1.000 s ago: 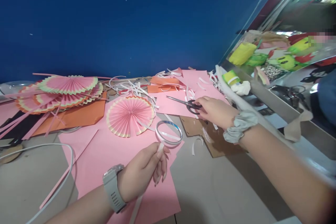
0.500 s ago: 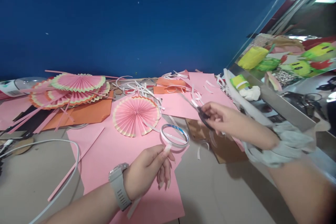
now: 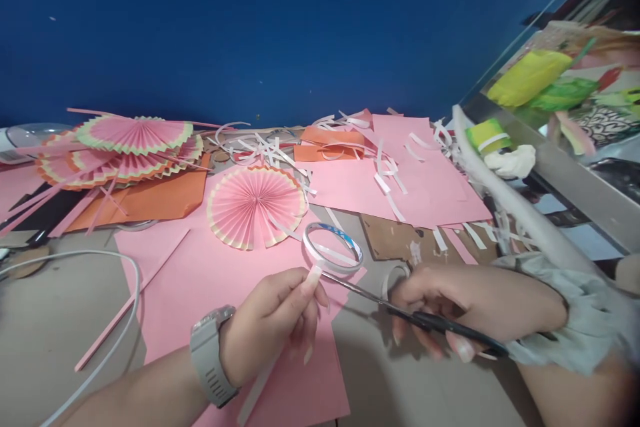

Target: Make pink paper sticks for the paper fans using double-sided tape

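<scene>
My left hand, with a grey watch at the wrist, pinches a roll of tape by its lower left side, where the white tape lies under the thumb. My right hand is closed around the black handles of a pair of scissors. The scissors point left, their blade tips at the tape beside my left thumb; whether the blades are apart, I cannot tell. Beyond the roll a pink pleated paper fan with a yellow edge lies on a large pink sheet. A strip lies across the fan's lower right.
Several pleated fans are stacked at the left on orange paper. A white cable curves at the left. Pink paper, white strips and cardboard lie farther back. A blue wall stands behind.
The scissors in my right hand have come down and left, from over the pink paper to the tape by my left thumb. My left hand keeps its pinch. The view has shifted slightly.
</scene>
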`<control>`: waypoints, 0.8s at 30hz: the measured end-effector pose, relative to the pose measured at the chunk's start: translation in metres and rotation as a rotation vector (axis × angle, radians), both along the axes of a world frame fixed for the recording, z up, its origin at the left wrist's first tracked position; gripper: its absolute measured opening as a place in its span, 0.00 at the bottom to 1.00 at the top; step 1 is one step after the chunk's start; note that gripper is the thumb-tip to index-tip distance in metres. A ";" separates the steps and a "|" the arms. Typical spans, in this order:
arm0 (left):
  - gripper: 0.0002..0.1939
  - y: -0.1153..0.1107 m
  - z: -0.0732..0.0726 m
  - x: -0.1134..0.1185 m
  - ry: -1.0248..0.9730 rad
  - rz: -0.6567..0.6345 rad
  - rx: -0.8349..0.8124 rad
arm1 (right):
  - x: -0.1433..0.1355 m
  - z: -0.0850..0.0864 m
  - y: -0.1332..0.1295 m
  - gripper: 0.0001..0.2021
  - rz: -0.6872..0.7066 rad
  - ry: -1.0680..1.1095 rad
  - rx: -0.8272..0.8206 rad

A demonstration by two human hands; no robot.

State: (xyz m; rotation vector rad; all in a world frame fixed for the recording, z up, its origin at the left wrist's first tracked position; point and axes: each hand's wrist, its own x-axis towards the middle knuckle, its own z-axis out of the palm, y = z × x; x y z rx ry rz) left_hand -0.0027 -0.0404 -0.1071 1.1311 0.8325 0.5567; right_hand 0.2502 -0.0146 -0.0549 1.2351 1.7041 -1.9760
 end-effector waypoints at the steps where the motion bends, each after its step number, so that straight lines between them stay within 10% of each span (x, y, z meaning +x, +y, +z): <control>1: 0.18 0.000 0.000 0.000 0.015 -0.024 -0.016 | -0.003 -0.001 -0.001 0.18 -0.005 0.009 0.017; 14: 0.18 0.001 0.004 -0.003 0.151 -0.041 0.065 | -0.028 -0.006 -0.009 0.07 -0.030 -0.131 0.265; 20: 0.25 0.000 -0.001 -0.004 0.160 0.025 0.214 | -0.036 -0.005 -0.013 0.11 -0.036 -0.253 0.625; 24: 0.14 -0.001 -0.002 -0.004 0.156 0.046 0.146 | -0.038 -0.003 -0.012 0.07 -0.004 -0.410 0.684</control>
